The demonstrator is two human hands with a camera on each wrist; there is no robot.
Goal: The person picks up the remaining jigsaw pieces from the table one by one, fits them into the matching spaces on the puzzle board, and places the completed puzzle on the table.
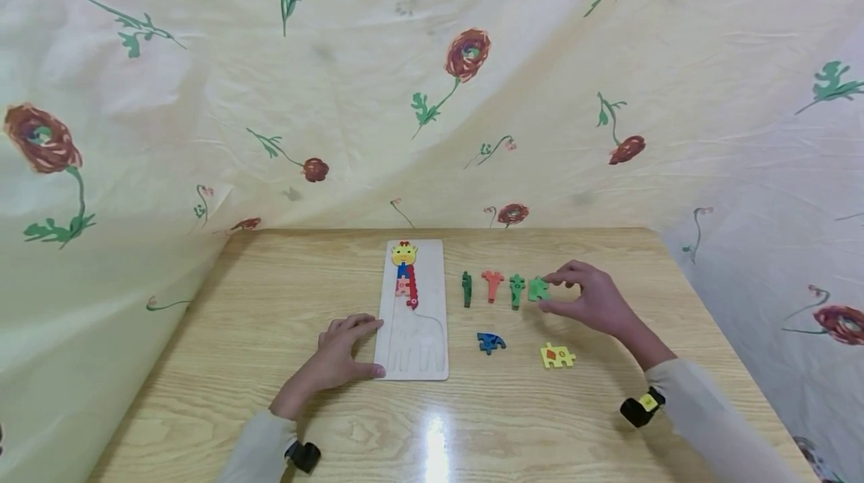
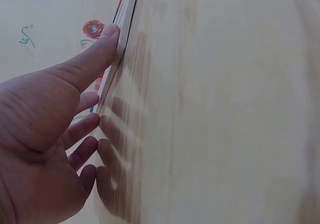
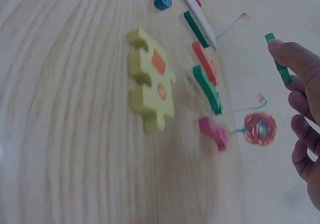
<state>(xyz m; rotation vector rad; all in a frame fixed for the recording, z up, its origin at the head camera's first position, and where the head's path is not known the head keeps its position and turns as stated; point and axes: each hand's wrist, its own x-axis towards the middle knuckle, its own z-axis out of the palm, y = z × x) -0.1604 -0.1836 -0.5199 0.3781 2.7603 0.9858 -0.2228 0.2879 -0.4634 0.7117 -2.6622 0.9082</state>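
Note:
A pale puzzle board (image 1: 412, 348) lies on the table with a giraffe's yellow head and several neck pieces set in its upper part; the body and leg recesses below are bare. Along the board's left edge, my left hand (image 1: 344, 352) rests with thumb and fingertips touching the rim (image 2: 116, 66). Between thumb and index finger, my right hand (image 1: 590, 299) pinches a green puzzle piece (image 3: 278, 58), raised off the table in the right wrist view. Nearby lie a dark green piece (image 1: 467, 289), a coral piece (image 1: 493, 286) and another green piece (image 1: 517, 291).
Nearer the front are a blue piece (image 1: 490, 342) and a yellow piece (image 1: 557, 355) with orange marks. A pink piece (image 3: 214, 133) shows in the right wrist view. Flower-patterned cloth (image 1: 364, 93) surrounds the wooden table (image 1: 270, 295) at the back and sides.

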